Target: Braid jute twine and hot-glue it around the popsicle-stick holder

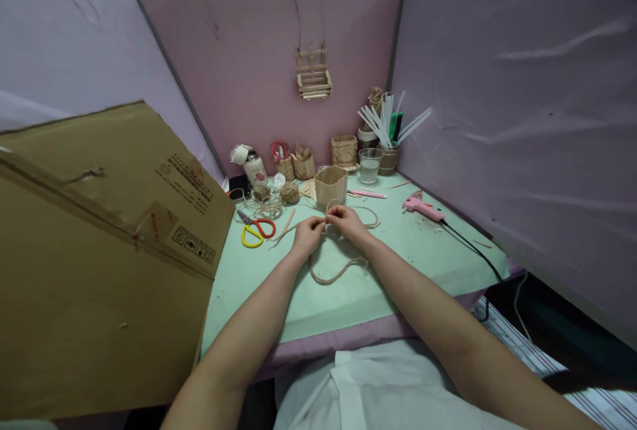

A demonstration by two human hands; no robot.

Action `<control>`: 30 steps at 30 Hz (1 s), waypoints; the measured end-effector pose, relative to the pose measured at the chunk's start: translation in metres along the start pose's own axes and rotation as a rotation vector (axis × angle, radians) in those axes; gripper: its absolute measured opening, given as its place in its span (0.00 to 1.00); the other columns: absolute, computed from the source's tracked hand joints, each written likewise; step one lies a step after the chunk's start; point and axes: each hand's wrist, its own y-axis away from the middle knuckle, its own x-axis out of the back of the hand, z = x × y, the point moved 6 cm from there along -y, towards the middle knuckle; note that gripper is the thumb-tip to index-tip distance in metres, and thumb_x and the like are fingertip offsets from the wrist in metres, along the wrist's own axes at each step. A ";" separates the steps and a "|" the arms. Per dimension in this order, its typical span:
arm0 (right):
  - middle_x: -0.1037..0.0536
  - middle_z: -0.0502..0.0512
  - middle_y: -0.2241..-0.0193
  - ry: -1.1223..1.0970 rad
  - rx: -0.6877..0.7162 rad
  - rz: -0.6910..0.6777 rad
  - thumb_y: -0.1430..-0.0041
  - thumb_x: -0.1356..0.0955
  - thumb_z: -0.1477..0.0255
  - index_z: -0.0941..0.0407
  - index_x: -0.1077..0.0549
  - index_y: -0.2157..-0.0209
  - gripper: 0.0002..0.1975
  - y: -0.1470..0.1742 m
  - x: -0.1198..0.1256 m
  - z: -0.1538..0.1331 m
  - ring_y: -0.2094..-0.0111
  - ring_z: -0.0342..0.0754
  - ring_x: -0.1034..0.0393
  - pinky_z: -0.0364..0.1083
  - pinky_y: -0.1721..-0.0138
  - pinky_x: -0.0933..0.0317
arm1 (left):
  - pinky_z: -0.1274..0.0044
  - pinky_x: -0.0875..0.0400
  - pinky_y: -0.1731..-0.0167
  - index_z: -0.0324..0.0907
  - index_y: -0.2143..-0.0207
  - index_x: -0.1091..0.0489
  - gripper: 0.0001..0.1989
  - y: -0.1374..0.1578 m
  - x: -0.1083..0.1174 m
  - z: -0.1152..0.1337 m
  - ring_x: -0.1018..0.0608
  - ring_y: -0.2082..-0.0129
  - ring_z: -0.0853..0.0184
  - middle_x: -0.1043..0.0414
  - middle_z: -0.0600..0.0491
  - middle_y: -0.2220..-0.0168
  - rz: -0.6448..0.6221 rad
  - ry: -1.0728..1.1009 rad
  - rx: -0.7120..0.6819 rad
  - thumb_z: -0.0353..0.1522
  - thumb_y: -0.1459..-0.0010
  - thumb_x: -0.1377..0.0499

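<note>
Left hand (308, 234) and right hand (344, 223) pinch the cord (326, 282) narrowly; its loop lies at six o'clock from them, on the worktop (448, 257). Cardboard (109, 264) at nine o'clock bears printed writing (184, 183), too small to read.

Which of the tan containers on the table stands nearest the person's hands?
The wavy-rimmed container, just beyond the left hand and right hand. Others, such as the patterned container and the stick-filled container, stand farther back.
</note>
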 end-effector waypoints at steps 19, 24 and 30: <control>0.25 0.48 0.75 0.101 0.031 0.071 0.52 0.31 0.72 0.55 0.30 0.70 0.05 -0.001 0.001 0.000 0.71 0.46 0.29 0.45 0.67 0.37 | 0.77 0.31 0.73 0.38 0.72 0.25 0.05 -0.002 0.007 -0.007 0.25 0.77 0.69 0.25 0.53 0.76 0.094 0.074 0.051 0.32 0.52 0.38; 0.23 0.50 0.71 0.171 0.098 0.072 0.48 0.33 0.75 0.54 0.29 0.69 0.03 0.005 -0.001 -0.010 0.68 0.46 0.28 0.46 0.62 0.36 | 0.77 0.33 0.71 0.39 0.72 0.24 0.04 0.001 0.011 -0.001 0.25 0.75 0.68 0.24 0.52 0.75 0.139 0.009 0.007 0.30 0.52 0.38; 0.23 0.51 0.70 0.249 0.155 0.078 0.48 0.33 0.77 0.52 0.29 0.69 0.05 0.014 -0.004 -0.022 0.64 0.49 0.30 0.48 0.57 0.39 | 0.77 0.35 0.72 0.40 0.76 0.25 0.06 0.003 0.011 -0.001 0.26 0.77 0.68 0.25 0.53 0.77 0.148 -0.031 0.003 0.32 0.51 0.40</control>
